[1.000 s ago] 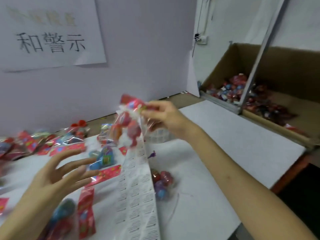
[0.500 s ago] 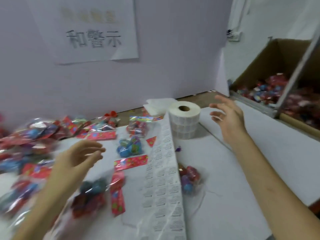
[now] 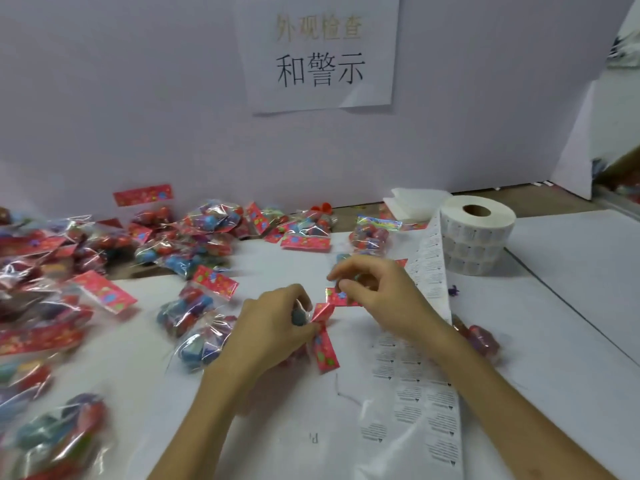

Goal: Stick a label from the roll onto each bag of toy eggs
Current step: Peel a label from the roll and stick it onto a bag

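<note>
Bag [image 3: 325, 349] crosswise, header end rightward

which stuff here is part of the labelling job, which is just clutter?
Job:
label roll
unrolled label strip
bag in the left hand
loose bags of toy eggs

Lying about:
wall sign
folded white paper behind the roll
purple scrap

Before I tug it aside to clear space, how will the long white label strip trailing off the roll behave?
Probably floppy and light: the long white label strip sags and curves off the white label roll. It may snag, since the right forearm crosses over it. A hard pull may unwind more or drag the upright roll.
</note>
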### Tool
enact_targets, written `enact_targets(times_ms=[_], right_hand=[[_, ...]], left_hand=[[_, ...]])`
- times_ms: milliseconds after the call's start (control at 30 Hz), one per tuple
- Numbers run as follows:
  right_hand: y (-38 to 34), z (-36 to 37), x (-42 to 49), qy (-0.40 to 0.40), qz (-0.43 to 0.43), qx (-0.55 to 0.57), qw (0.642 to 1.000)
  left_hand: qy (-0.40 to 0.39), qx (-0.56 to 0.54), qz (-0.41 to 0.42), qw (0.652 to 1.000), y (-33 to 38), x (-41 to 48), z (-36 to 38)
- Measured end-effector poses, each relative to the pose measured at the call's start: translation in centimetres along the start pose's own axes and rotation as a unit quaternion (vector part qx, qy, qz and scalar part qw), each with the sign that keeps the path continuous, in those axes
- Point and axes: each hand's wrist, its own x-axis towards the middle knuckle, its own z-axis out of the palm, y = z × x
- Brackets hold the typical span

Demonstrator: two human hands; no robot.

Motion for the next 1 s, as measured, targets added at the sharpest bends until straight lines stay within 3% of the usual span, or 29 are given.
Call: enact_targets(times_ms=[133, 267, 433, 600, 667, 733, 833, 1000], right_hand=[[0.2, 0.1, -0.2, 0.037, -0.02, -0.003, 0.999], [-0.2, -0.1, -0.1, 0.075, -0.011, 0.037, 0.996], [-0.4, 0.2, -0.3, -0.037, 0.113, 0.116, 0.986], [-0.5, 1.3, -0.6, -0.049, 0.09, 0.147, 0.984], [-0.6, 1.2, -0.7, -0.031, 0.085, 0.188, 0.978], [-0.8, 0.9, -0.6, -0.003, 0.086, 0.211, 0.974], [-0.8, 0.4, -0.4, 0.022, 0.094, 0.236, 0.967], [-0.7, 0.6, -0.4, 0.016, 0.108, 0.232, 0.967]], left_hand=[[0.098, -0.122, -0.017, 0.988, -0.3, -0.4, -0.4], [0.173, -0.315, -0.041, 0.932, -0.7, -0.2, -1.7], [0.181, -0.43, -0.07, 0.882, -0.4, -0.3, -1.9], [0.191, -0.44, -0.026, 0.877, 0.8, -0.5, -1.0], [0.175, -0.465, -0.035, 0.867, 0.9, -0.6, -0.8], [0.101, -0.511, -0.055, 0.852, 0.9, -0.5, -1.0], [0.013, -0.504, -0.055, 0.862, 0.7, -0.4, -1.2], [-0.006, -0.512, -0.054, 0.857, 0.9, -0.5, -1.0]])
